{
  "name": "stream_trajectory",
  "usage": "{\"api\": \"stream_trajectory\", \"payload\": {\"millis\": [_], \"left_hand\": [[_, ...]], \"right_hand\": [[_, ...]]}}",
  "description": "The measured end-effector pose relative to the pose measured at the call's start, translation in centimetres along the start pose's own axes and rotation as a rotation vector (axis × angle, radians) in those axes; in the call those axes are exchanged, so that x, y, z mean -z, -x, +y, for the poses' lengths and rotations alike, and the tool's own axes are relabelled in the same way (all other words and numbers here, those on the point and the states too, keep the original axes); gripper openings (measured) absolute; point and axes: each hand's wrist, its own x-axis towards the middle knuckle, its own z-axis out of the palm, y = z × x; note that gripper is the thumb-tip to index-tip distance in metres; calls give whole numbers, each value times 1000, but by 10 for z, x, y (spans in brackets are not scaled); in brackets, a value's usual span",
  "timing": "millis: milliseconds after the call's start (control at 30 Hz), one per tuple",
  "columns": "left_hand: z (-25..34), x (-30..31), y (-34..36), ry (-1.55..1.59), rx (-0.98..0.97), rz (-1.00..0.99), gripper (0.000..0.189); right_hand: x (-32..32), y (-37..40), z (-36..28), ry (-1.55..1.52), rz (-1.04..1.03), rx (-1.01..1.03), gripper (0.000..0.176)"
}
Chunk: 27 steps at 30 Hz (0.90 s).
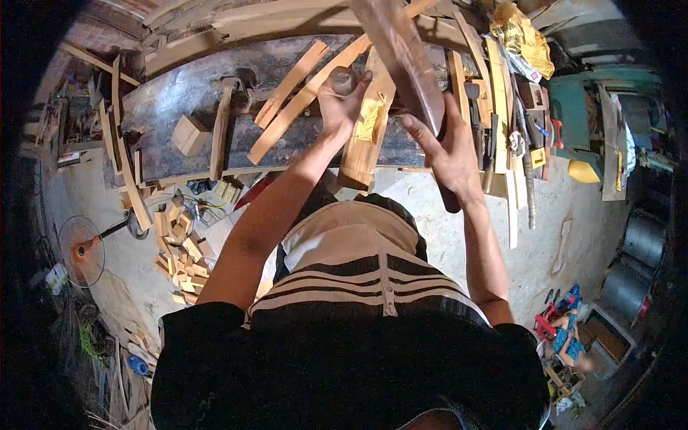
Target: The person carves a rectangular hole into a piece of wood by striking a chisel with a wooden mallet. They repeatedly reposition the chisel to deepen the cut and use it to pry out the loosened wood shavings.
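Observation:
A wooden beam point(356, 159) lies across the bench's front edge, pointing toward my body, with a pale, freshly cut patch point(369, 118) on its top. My left hand point(338, 111) is closed round an upright tool handle point(344, 80) beside that patch. Only the handle's round end shows; its lower part is hidden by the hand. My right hand point(455, 154) grips a long, heavy dark brown wooden club point(408, 61), raised over the bench to the right of the beam. Its far end is blurred, and its narrow butt sticks out below my palm.
On the dark workbench point(168, 100) lie a wooden block point(190, 136), a clamp point(240, 80) and loose strips point(290, 82). Hand tools point(492, 143) and boards crowd the right side. Offcuts point(179, 247) and a fan point(80, 251) stand left. Another person point(567, 344) is low at right.

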Motion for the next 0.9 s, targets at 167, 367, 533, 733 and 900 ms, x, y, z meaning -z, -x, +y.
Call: {"api": "stream_trajectory", "payload": {"millis": [167,367,533,733,900], "left_hand": [[-15,-5,4,91,-30,-82,18],[-22,2,7,211,-140,-158,17],[-23,2,8,260,-87,-222,26],[-6,22,-8,100,67,147,14],[-28,52,-47,357,151,345,17]], "right_hand": [[2,-9,-43,72,29,250,55],[-1,-25,-20,456,-153,295,65],[-11,-19,-27,313,-156,212,59],[-18,-17,11,201,-132,134,51],[-13,-11,37,64,-92,-11,55]]}}
